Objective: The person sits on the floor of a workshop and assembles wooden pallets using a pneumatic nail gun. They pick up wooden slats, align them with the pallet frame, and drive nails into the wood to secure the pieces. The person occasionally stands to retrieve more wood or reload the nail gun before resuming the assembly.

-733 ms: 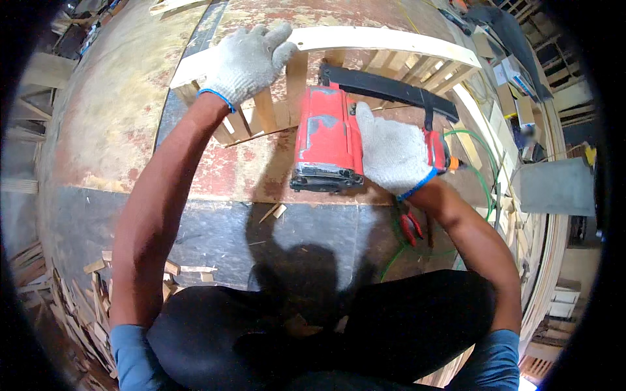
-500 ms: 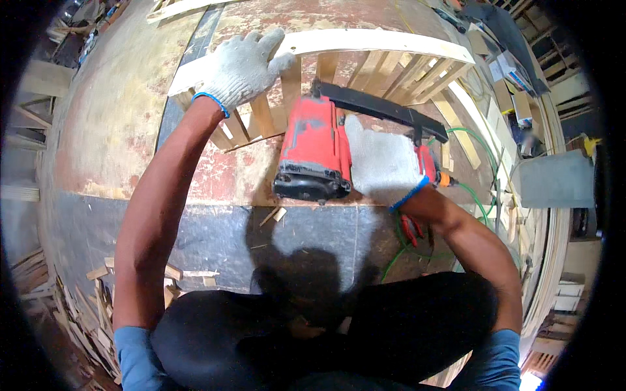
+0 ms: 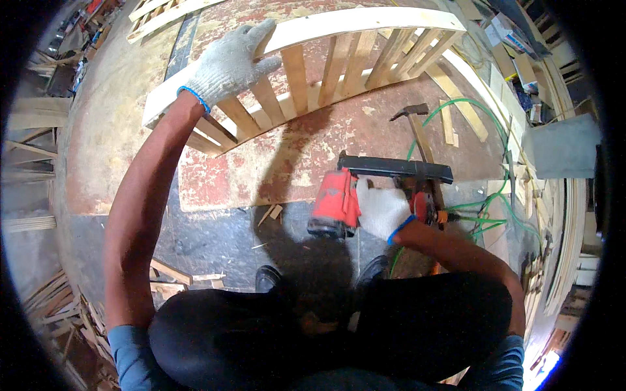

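Observation:
A slatted wooden frame (image 3: 355, 25), two long boards joined by several short slats, stands on edge on the floor. Its top board is gripped near the left end by my left hand (image 3: 228, 64), in a white knitted glove with a blue cuff. My right hand (image 3: 385, 212), gloved the same way, is closed around the handle of a red nail gun (image 3: 334, 202) with a long black magazine. The gun hangs low on the near side of the frame, apart from it. Past the magazine lies a claw hammer (image 3: 417, 127) with a wooden handle.
A green air hose (image 3: 479, 103) loops over the floor at the right. Loose wood strips (image 3: 460, 104) lie near the hammer, and wood offcuts (image 3: 171, 274) by my left knee. Another slatted frame (image 3: 156, 19) is at the far left. Cardboard boxes (image 3: 525, 72) sit at the far right.
The nail gun in my right hand has come down toward me and away from the frame. The frame now shows more of its slats, and the hammer has come into sight.

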Motion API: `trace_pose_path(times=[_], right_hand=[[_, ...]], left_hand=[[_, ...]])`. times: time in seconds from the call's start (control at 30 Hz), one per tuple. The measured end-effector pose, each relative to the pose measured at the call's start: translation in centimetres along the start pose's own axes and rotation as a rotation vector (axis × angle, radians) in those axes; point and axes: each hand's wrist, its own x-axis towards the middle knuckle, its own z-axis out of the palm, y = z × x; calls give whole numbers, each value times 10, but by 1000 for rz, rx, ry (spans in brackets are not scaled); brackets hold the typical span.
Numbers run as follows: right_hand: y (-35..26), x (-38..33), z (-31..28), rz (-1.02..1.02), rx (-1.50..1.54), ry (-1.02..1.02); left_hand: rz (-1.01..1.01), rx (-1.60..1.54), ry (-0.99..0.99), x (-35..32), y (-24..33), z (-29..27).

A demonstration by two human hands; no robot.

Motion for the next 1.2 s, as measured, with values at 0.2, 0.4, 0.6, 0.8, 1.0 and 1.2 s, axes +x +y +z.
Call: trace_pose_path(times=[0.2, 0.4, 0.6, 0.8, 1.0, 1.2], right_hand=[[29, 34, -15, -242, 283, -120], [18, 147, -132, -164, 840, 456], [5, 211, -137, -314, 1021, 156], [7, 218, -146, -458, 446, 197], [15, 233, -128, -501, 495, 359], [10, 226, -131, -367, 708, 217]], left_hand=[[22, -16, 122, 8, 16, 10], [55, 95, 130, 6, 17, 9], [88, 217, 120, 6, 24, 12], [139, 257, 176, 3, 21, 15], [99, 199, 171, 4, 25, 15], [154, 211, 216, 5, 18, 18]])
